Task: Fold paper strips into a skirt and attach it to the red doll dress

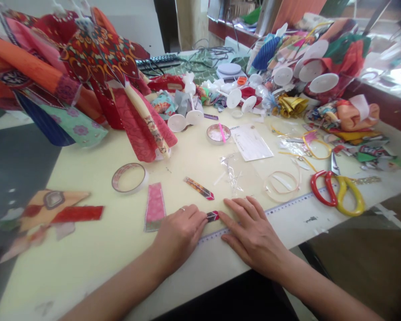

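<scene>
Both my hands rest at the near edge of the pale yellow table (96, 263). My left hand (178, 234) is curled, its fingertips pinching a small folded red patterned paper piece (213, 216). My right hand (250, 232) lies flat with fingers stretched out, its fingertips touching the same piece from the right. A clear ruler (287, 204) runs under the right hand along the table edge. A second folded patterned strip (198, 187) lies just beyond the hands, and a pink patterned paper rectangle (154, 206) lies to the left.
A tape roll (129, 177) sits left of centre; red and yellow scissors (337, 189) lie at the right. Colourful paper dolls (96, 67) crowd the back left, white stands (316, 71) and paper scraps the back right. A small dish (218, 133) and a printed sheet (252, 141) sit mid-table.
</scene>
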